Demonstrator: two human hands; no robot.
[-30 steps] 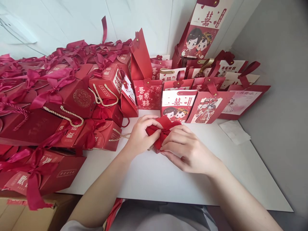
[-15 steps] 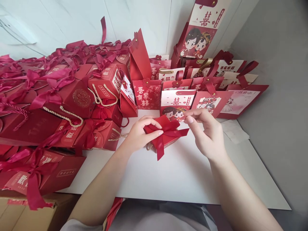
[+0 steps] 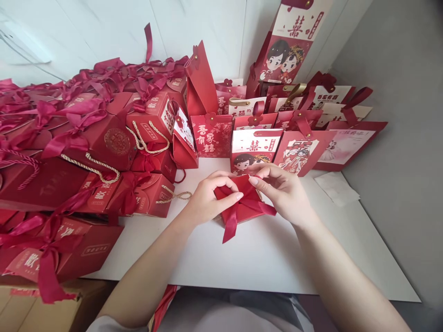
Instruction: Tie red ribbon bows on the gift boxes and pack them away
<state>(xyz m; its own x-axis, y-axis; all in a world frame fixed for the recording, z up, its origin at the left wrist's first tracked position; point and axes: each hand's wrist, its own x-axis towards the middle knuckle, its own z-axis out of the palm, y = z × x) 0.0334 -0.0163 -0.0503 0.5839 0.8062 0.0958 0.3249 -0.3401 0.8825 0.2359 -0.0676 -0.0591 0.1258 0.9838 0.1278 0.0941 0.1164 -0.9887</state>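
Note:
A small red gift box (image 3: pixel 246 213) stands on the white table in front of me, with a red ribbon (image 3: pixel 231 225) tied across its top and the tails hanging over the front. My left hand (image 3: pixel 212 197) is closed on the left part of the ribbon, thumb on top and fingers curled behind. On the other side, my right hand (image 3: pixel 282 191) pinches the right part of the ribbon between thumb and forefinger. The fingers hide much of the bow and the back of the box. A bit of cord handle shows beside the right fingers.
Many red boxes with ribbon bows (image 3: pixel 104 133) are stacked to the left. Red and white gift bags (image 3: pixel 254 147) stand in rows behind my hands. A white paper (image 3: pixel 337 188) lies at the right, near the grey wall (image 3: pixel 398 138). A cardboard box (image 3: pixel 51 306) is at lower left.
My right hand has moved left and down from beside the box and now takes hold of the ribbon. The box and its ribbon tails have shifted slightly; my left hand has kept its hold.

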